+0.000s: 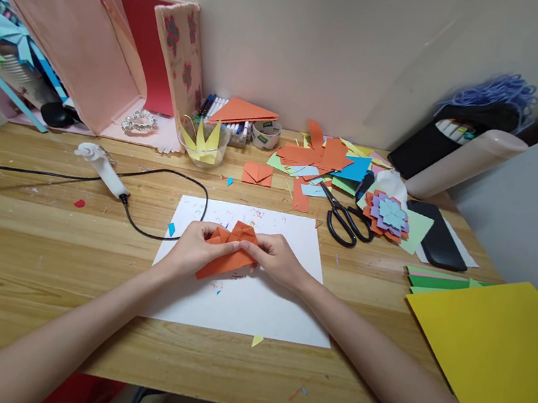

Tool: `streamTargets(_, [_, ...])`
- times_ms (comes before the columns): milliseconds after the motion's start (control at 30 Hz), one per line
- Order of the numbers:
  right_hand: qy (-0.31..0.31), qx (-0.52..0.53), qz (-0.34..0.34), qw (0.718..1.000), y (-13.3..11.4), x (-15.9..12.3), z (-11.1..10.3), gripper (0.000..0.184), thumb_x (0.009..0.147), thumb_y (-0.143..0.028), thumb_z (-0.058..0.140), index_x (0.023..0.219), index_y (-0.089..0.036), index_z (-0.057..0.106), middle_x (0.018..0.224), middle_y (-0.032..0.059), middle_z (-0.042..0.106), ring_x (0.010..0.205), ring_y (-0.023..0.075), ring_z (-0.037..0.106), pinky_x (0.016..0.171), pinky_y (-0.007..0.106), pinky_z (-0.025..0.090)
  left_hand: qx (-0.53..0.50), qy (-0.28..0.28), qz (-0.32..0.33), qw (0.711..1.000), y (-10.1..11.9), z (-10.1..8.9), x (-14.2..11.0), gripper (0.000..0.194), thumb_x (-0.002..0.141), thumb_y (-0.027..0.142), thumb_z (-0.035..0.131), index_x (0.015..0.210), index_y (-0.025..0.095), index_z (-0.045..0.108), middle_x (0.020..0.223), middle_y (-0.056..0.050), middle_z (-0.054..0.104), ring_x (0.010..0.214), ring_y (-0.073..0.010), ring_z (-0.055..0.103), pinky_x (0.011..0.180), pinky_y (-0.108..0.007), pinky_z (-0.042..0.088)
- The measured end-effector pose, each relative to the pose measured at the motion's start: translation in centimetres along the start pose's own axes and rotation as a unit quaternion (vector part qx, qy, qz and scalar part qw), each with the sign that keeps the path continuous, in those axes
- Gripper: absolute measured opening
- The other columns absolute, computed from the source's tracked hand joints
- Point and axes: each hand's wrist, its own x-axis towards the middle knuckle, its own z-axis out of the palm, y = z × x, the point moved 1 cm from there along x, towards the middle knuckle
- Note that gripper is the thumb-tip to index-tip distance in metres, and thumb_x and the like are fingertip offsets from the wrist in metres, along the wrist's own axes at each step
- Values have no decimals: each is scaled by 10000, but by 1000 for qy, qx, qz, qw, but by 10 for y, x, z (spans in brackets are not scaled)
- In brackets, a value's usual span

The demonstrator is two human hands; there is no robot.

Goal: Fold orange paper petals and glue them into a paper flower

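Both my hands hold a folded piece of orange paper [225,264] just above a white sheet [237,311] marked with coloured specks. My left hand [197,248] grips its left side, thumb laid across the front. On the right side, my right hand [277,256] pinches the paper, and the two thumb tips meet near its middle. Creases and pointed flaps show along the top edge. The fingers behind the paper are partly hidden. Beyond the hands lies a small orange folded envelope shape [257,174].
Black-handled scissors [346,223] lie right of the white sheet, beside a layered paper flower [388,214] and coloured scraps [316,158]. A white glue gun [104,170] with a black cord rests at left. Yellow paper [493,356] covers the right edge. A clear cup [203,148] stands behind.
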Motion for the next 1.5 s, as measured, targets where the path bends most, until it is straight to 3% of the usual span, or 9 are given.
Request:
streamTargets(333, [-46, 45, 12, 998, 2, 0, -3, 465, 856, -490, 448, 557, -146, 542, 490, -9, 558, 467, 90, 525, 544, 220, 396, -8, 25, 16, 1000, 2, -6, 1, 320, 624, 440, 681, 641, 127, 613, 547, 22, 521, 488, -81, 431, 451, -192, 299])
streamTargets(500, [-28, 54, 25, 998, 2, 0, -2, 474, 872, -477, 420, 542, -153, 526, 448, -18, 530, 428, 90, 512, 547, 232, 411, -8, 40, 21, 999, 0, -9, 3, 331, 609, 446, 694, 623, 129, 601, 548, 17, 521, 498, -85, 442, 455, -193, 310])
streamTargets(700, [18, 94, 12, 995, -1, 1, -2, 298, 800, -428, 561, 680, -155, 565, 630, 19, 615, 593, 126, 565, 573, 244, 425, -48, 79, 17, 996, 1, -8, 3, 327, 598, 435, 697, 678, 127, 623, 650, -29, 608, 584, -132, 526, 520, -225, 400])
streamTargets(867, [76, 140, 11, 987, 1, 4, -4, 308, 822, -426, 520, 660, -165, 515, 578, -16, 510, 526, 102, 471, 531, 237, 389, -79, 18, 22, 996, -1, -4, 5, 338, 610, 416, 696, 780, 132, 625, 768, -50, 658, 698, -167, 593, 620, -248, 450])
streamTargets(967, [71, 140, 4, 988, 0, 4, -5, 318, 844, -419, 480, 652, -166, 492, 578, -26, 459, 529, 99, 445, 536, 236, 372, -83, -29, 20, 996, -3, -1, 3, 364, 616, 397, 696, 858, 143, 601, 823, -43, 654, 736, -171, 604, 643, -252, 457])
streamTargets(1167, [32, 21, -21, 999, -3, -1, -3, 345, 855, -408, 464, 612, -164, 480, 582, -30, 440, 568, 99, 391, 545, 227, 311, 25, -68, 15, 997, -4, 1, -1, 347, 666, 470, 626, 690, 128, 574, 596, 15, 521, 537, -109, 473, 476, -203, 345])
streamTargets(1233, [19, 45, -16, 999, -2, -1, -3, 358, 876, -433, 416, 659, -163, 505, 602, -21, 465, 575, 102, 415, 556, 227, 336, 21, -39, 28, 999, -5, 0, 1, 353, 677, 477, 613, 639, 133, 546, 564, 27, 483, 518, -97, 437, 473, -200, 324])
streamTargets(1367, [-4, 167, 6, 986, -2, 1, -9, 429, 887, -500, 340, 848, -150, 585, 789, 41, 581, 690, 126, 531, 652, 253, 424, -37, 92, 41, 994, -6, -7, 5, 351, 692, 481, 614, 673, 138, 544, 612, 22, 513, 564, -99, 461, 524, -200, 355])
streamTargets(1500, [-85, 233, 39, 968, -4, 0, -5, 419, 695, -442, 673, 989, -154, 596, 884, 63, 636, 780, 167, 601, 718, 301, 474, -117, 164, 49, 978, -7, -13, 7, 350, 708, 480, 611, 788, 140, 583, 747, -5, 594, 679, -118, 525, 621, -205, 408])
